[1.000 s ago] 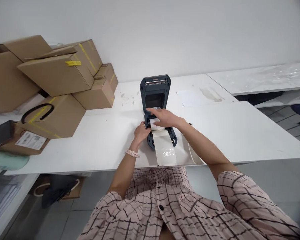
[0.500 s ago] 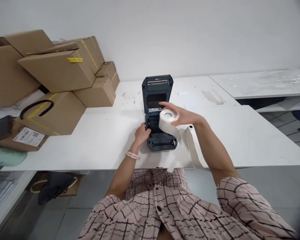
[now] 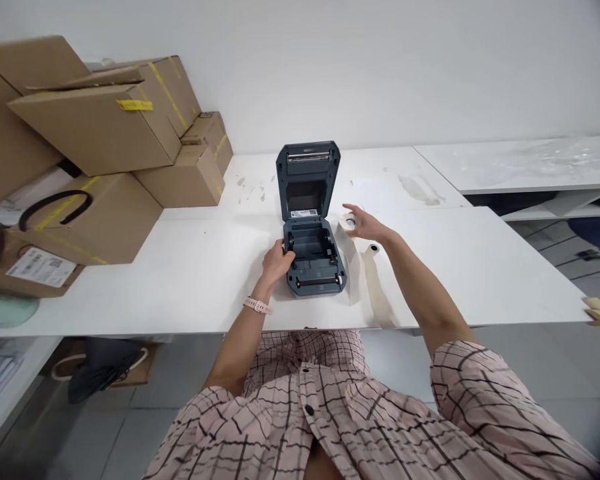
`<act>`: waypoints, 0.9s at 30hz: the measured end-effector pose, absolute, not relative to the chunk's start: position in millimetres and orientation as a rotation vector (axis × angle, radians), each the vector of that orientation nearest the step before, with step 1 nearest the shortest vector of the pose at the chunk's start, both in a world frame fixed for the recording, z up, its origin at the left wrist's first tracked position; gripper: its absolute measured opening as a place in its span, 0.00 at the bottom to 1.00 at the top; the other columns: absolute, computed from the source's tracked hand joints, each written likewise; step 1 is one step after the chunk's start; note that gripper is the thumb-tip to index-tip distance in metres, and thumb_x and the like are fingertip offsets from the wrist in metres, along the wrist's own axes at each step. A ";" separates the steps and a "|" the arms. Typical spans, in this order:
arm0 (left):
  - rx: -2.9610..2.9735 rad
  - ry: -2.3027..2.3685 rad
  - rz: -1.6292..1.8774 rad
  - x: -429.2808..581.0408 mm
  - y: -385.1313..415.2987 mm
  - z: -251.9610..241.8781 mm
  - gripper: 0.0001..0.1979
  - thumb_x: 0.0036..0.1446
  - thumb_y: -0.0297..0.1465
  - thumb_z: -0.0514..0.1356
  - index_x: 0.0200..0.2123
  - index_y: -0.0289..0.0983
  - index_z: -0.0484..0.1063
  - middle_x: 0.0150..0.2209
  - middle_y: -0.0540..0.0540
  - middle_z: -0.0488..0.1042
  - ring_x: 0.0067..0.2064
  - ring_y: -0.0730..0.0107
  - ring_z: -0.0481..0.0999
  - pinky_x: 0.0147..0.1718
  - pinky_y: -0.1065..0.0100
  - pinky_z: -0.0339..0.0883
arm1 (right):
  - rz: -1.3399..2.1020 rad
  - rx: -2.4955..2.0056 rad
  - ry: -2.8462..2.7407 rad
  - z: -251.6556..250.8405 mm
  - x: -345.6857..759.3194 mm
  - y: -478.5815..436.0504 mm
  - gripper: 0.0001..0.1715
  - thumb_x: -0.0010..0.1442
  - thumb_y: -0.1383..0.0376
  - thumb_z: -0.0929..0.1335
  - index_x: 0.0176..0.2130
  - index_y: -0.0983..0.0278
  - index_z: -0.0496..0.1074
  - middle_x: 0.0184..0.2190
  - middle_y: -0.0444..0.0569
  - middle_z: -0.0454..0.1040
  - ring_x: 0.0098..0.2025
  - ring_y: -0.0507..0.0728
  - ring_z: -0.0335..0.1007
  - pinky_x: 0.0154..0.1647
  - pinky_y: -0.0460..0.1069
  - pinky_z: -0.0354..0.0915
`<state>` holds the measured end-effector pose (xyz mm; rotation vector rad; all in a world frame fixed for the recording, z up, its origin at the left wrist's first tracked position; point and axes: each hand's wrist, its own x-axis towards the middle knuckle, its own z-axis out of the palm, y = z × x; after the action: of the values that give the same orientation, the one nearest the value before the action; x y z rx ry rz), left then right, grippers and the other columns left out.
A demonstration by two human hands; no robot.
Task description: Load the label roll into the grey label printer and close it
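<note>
A dark label printer (image 3: 313,268) lies on the white table with its lid (image 3: 307,180) raised, and its roll bay shows no roll inside. My left hand (image 3: 277,261) grips the printer's left side, thumb over the edge. Just right of the printer, my right hand (image 3: 367,223) is closed around a white label roll (image 3: 346,225), with part of it hidden by the fingers. A strip of labels hangs from the roll towards me. Beside it stands a small dark-cored roll (image 3: 373,249) with a pale backing strip (image 3: 377,287) trailing to the table's front edge.
Cardboard boxes (image 3: 100,127) are piled on the left, one with a black loop (image 3: 55,200) on top. Clear plastic (image 3: 555,160) lies on the far right table (image 3: 490,175). A dark bag (image 3: 100,370) sits below on the left.
My right hand has carried the label roll from over the printer's bay to the table on its right. My left hand stays on the printer. The view has shifted slightly.
</note>
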<state>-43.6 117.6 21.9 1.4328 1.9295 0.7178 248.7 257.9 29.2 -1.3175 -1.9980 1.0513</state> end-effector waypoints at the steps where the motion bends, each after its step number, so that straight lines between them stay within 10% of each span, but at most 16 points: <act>1: 1.431 1.923 0.733 -43.9 117.8 20.9 0.27 0.57 0.32 0.56 0.61 0.39 0.69 0.51 0.38 0.81 0.52 0.47 0.79 0.50 0.53 0.69 | 1.100 -1.296 -1.944 26.8 256.1 253.7 0.64 0.43 0.63 0.78 0.73 0.63 0.56 0.69 0.65 0.63 0.70 0.72 0.61 0.64 0.64 0.67; 6: 1.424 1.912 0.784 -44.0 119.0 16.6 0.26 0.57 0.33 0.57 0.59 0.38 0.70 0.49 0.38 0.81 0.50 0.47 0.79 0.48 0.54 0.69 | 1.276 -1.173 -1.612 8.4 311.3 210.6 0.49 0.53 0.53 0.76 0.70 0.55 0.62 0.69 0.59 0.68 0.69 0.67 0.65 0.66 0.63 0.65; 14: 1.381 1.898 0.857 -41.0 117.3 15.3 0.27 0.56 0.32 0.57 0.60 0.37 0.71 0.46 0.38 0.82 0.47 0.49 0.79 0.46 0.56 0.69 | 1.415 -1.117 -1.540 27.7 293.1 133.6 0.33 0.50 0.48 0.79 0.51 0.59 0.76 0.43 0.51 0.82 0.37 0.58 0.78 0.36 0.51 0.73; 20: 1.383 1.891 0.890 -41.3 116.2 12.5 0.28 0.56 0.32 0.57 0.61 0.36 0.72 0.42 0.40 0.80 0.44 0.52 0.79 0.43 0.58 0.69 | 1.000 -0.720 -2.267 106.5 214.4 148.2 0.24 0.66 0.51 0.69 0.57 0.59 0.73 0.55 0.54 0.78 0.52 0.63 0.76 0.52 0.56 0.71; 27: 1.285 1.867 1.020 -38.8 116.5 2.5 0.26 0.55 0.32 0.59 0.58 0.39 0.73 0.46 0.40 0.78 0.45 0.55 0.78 0.46 0.58 0.70 | 0.263 -1.265 -3.063 82.7 117.8 180.8 0.23 0.64 0.72 0.67 0.59 0.70 0.73 0.52 0.68 0.80 0.56 0.74 0.76 0.55 0.61 0.66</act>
<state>-38.8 116.5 2.5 1.2850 1.8665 1.0204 117.8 180.8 82.7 -1.2654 -3.0628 0.2634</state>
